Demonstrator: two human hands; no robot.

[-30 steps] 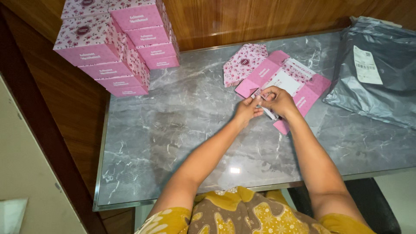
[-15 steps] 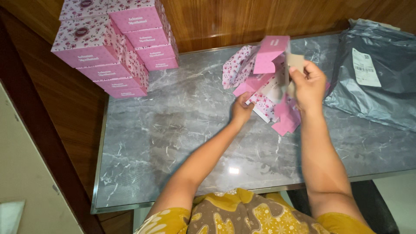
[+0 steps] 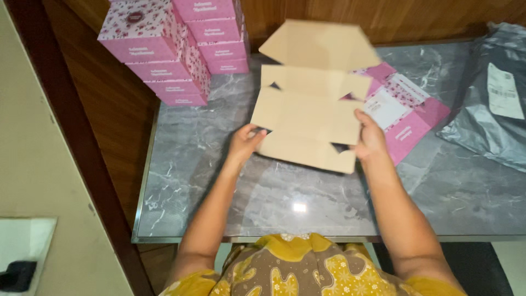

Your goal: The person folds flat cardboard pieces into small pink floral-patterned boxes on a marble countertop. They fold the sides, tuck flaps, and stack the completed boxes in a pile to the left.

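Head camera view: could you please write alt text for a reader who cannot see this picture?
A person's left hand and right hand hold up a flat, unfolded cardboard box blank, plain brown side facing the camera, above a grey marble table. More flat pink floral blanks lie behind it, stacked pink floral boxes stand far left, and a grey mailer bag lies right.

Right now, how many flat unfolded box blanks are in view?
2. One plain brown cardboard blank, held up over the grey marble table by both hands; one pink floral blank lying flat behind it, partly covered. More may be hidden underneath.
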